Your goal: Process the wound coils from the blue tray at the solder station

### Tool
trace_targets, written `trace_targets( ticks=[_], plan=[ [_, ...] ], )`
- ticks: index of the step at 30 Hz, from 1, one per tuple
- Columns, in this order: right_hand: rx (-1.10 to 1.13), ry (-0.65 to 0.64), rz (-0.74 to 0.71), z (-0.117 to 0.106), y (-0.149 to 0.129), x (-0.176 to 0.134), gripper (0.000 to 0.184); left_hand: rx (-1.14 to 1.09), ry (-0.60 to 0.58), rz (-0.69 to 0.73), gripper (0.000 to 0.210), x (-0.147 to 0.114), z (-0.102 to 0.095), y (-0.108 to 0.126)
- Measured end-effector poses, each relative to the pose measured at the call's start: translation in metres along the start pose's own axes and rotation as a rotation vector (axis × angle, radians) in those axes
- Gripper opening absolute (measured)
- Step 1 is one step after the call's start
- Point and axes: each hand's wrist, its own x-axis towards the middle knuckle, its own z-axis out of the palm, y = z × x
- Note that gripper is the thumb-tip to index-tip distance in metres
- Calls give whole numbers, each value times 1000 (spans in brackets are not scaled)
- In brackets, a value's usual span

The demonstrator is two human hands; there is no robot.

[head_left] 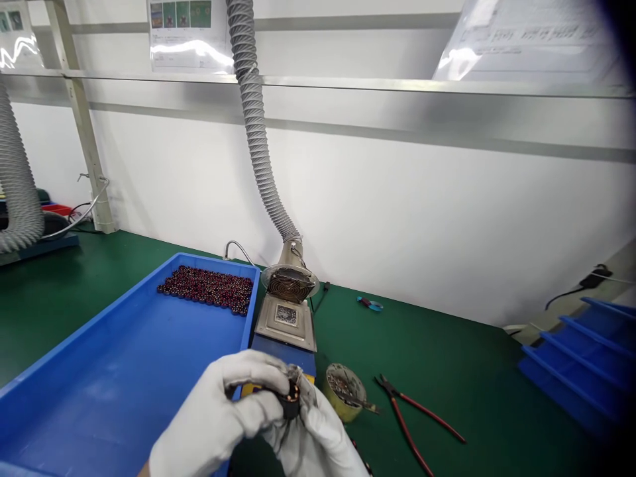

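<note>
Both my hands wear white gloves and meet low in the middle of the view. My left hand (218,412) pinches a small black round part (289,401) with copper-coloured spots on its face. My right hand (318,427) is closed against the right side of the same part, its fingertips stained grey. Fingers hide much of the part. Just behind my hands stands a solder pot (287,324) with a metal plate top and a square, silvery opening. To the right of my right hand is a yellowish tin (344,391) with scraps and a metal tool across it.
A large blue tray (124,371) on the left holds many dark red, ring-like parts (209,288) at its far end. Red-handled pliers (412,414) lie right of the tin, small blue cutters (370,303) farther back. A grey hose (256,126) hangs over the pot. Blue bins (576,364) stand far right.
</note>
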Motion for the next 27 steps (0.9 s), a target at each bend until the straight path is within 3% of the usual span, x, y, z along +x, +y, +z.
trace_targets(
  ticks=[3, 6, 12, 14, 16, 18, 20, 24, 27],
  plan=[
    [-16, -28, 50, -7, -1, 1, 10, -141, 1, 154, 18, 1, 9, -5],
    [5, -15, 83, -18, 1, 0, 10, -240, 48, 205, 8, -1, 12, -11],
    [-28, -30, 76, -25, -2, -3, 13, -427, 352, 250, 4, -6, 0, -12],
    [-57, -22, 31, -21, -4, -3, 13, -292, 329, 156, 9, -5, -3, -7],
    [-78, -15, -8, -16, -4, -3, 13, -130, 179, 19, 18, -4, -2, -2],
    [-107, 51, -94, -11, 1, -3, 15, -54, 52, 33, 18, -5, 3, 0],
    [-130, 161, -213, -6, 6, -3, 18, -6, 52, 190, 15, -7, 9, -1],
    [-156, 323, -412, 11, 9, -11, 15, 87, 280, 439, 11, -14, 12, -3],
    [-246, 467, -643, 30, 8, -23, 20, 53, 459, 408, 10, -13, 9, -3]
  ],
)
